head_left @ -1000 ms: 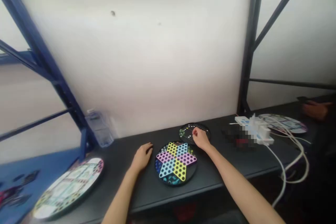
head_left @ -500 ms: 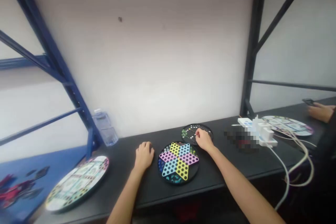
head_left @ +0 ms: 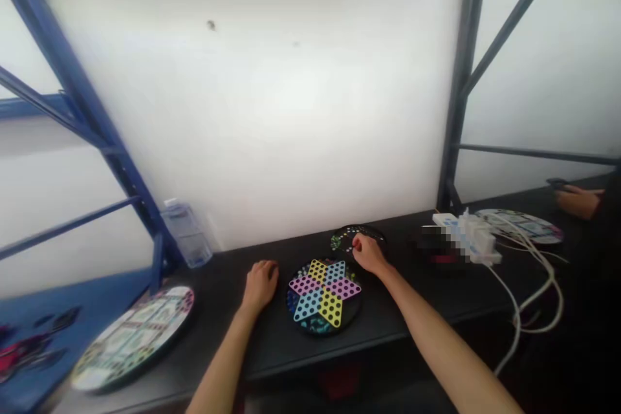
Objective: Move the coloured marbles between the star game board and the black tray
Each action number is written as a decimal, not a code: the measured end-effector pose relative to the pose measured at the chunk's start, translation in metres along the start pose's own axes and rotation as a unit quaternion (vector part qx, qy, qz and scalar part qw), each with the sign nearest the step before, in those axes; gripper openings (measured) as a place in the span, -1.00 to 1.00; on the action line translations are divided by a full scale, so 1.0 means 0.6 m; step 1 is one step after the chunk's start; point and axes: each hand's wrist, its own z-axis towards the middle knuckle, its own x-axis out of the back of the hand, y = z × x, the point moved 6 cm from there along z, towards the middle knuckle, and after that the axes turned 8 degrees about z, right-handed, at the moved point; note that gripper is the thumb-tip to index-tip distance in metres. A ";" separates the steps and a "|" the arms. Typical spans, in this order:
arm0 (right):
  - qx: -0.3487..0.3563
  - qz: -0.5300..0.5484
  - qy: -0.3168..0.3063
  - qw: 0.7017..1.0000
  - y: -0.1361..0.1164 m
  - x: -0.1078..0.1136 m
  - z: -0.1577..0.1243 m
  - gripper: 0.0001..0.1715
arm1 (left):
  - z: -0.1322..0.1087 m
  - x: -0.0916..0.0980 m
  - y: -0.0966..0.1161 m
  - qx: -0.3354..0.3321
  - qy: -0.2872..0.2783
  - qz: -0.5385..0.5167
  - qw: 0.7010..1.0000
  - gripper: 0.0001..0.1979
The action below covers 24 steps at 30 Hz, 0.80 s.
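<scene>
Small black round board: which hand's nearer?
Right. The right hand is at the near edge of the small black round board, overlapping it; the left hand is farther off, on the table, left of the star board.

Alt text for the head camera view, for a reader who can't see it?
A person's right hand reaches over a small round black board behind a star-shaped Chinese checkers board. The left hand rests beside the star on a dark table.
</scene>
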 end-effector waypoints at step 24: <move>0.003 -0.011 -0.153 0.988 0.028 -0.011 -0.004 -0.89 | 0.010 -0.014 0.007 0.051 -0.047 -0.224 0.972 -0.61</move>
